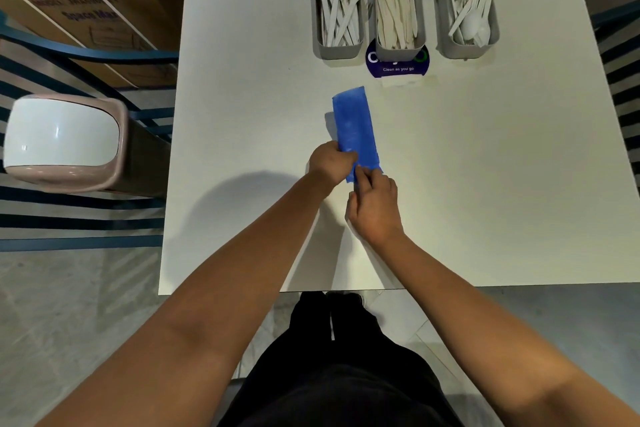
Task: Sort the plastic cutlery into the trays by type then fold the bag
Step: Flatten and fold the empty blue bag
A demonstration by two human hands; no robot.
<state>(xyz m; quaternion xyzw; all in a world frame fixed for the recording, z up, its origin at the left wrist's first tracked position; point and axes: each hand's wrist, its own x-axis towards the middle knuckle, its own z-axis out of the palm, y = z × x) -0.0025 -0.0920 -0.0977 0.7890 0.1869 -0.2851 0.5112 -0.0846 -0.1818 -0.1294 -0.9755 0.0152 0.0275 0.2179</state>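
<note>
My right hand (375,199) pinches the near end of the blue bag (356,133), and my left hand (330,163) grips its left edge just beside. The bag lies as a narrow strip on the white surface (485,166). If one hand lets go, I think the thin plastic could spring open. Further away, the fork tray (337,7), knife tray (398,10) and spoon tray (467,7) are full.

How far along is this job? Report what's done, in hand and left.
Done: the forks tray, knives tray and spoons tray each hold their own type, and no cutlery lies loose on the table.
In hand: the blue bag lies as a narrow strip; the left hand and right hand grip its near end.
Left: finishing the fold.
</note>
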